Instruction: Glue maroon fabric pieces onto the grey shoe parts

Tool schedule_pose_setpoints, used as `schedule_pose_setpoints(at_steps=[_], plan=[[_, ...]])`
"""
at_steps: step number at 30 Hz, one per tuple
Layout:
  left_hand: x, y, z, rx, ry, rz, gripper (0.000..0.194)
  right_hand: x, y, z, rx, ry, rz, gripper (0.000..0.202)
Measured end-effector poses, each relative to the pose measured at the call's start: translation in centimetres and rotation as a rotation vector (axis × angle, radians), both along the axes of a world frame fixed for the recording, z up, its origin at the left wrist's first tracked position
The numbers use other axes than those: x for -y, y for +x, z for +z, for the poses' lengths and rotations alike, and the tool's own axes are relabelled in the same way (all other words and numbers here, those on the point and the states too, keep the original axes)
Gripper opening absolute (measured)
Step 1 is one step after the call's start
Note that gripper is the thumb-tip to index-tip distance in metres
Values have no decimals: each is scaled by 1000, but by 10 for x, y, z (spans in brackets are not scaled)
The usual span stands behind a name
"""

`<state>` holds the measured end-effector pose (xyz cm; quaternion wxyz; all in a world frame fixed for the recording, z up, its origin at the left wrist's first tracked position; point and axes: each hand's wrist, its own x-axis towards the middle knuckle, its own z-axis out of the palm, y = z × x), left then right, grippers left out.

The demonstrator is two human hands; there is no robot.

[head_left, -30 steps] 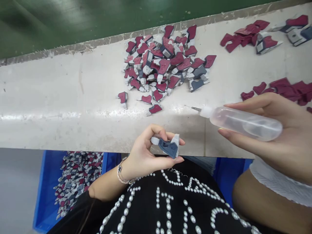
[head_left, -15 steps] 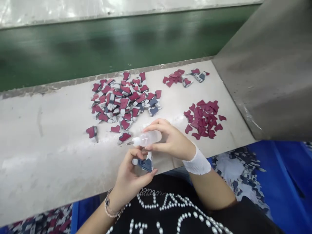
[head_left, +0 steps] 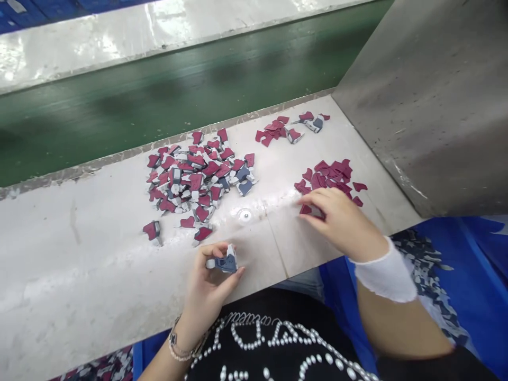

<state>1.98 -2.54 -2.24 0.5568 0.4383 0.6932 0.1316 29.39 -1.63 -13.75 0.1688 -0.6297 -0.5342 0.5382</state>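
My left hand (head_left: 214, 275) is closed around a small dark grey and white plastic part (head_left: 226, 262), held just above the table's front edge. My right hand (head_left: 337, 219) is over the near side of a pile of flat maroon pieces (head_left: 331, 174). Its thumb and forefinger are apart, with a maroon piece (head_left: 305, 209) showing between the tips; contact with it is unclear. Between the hands, a clear squeeze bottle with a white cap (head_left: 245, 215) stands upright on the table, its thin tip pointing up.
A large heap of grey-white parts with maroon faces (head_left: 198, 177) lies left of centre. A smaller group of maroon pieces (head_left: 272, 132) lies at the back right, near a few assembled parts (head_left: 313, 123). A metal panel (head_left: 428, 116) bounds the right; blue bins (head_left: 468, 264) sit below.
The squeeze bottle has gone from my right hand to standing on the table. My right hand has moved right to the maroon pile. My left hand still holds the grey-white part.
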Motion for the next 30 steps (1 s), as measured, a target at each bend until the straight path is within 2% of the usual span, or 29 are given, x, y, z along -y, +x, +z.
schedule_pose_setpoints(at_steps=[3, 7, 10, 14, 18, 21, 24, 27, 30], plan=[[5, -8, -4, 32, -41, -26, 36, 4, 26, -11, 91, -88, 35, 30], [7, -7, -5, 27, -36, -144, 36, -7, 25, -21, 95, -182, 94, 25], [8, -3, -2, 1, -6, -222, 35, -14, 20, -20, 54, -231, 139, 21], [8, 0, 2, -7, -18, -232, 34, -12, 18, -12, -117, -217, 200, 33], [9, 4, 1, 24, -96, -146, 34, -1, 13, 3, -297, -177, 215, 34], [9, 11, -4, 95, -128, -62, 36, 5, 3, 16, -427, -168, 184, 25], [9, 19, -7, 224, -163, 90, 40, 9, -11, 28, -527, -109, 173, 17], [6, 24, -7, 388, -285, 281, 42, 10, -25, 36, -512, -19, 234, 19], [2, 25, -3, 520, -386, 366, 42, 11, -32, 40, -431, 61, 281, 24]])
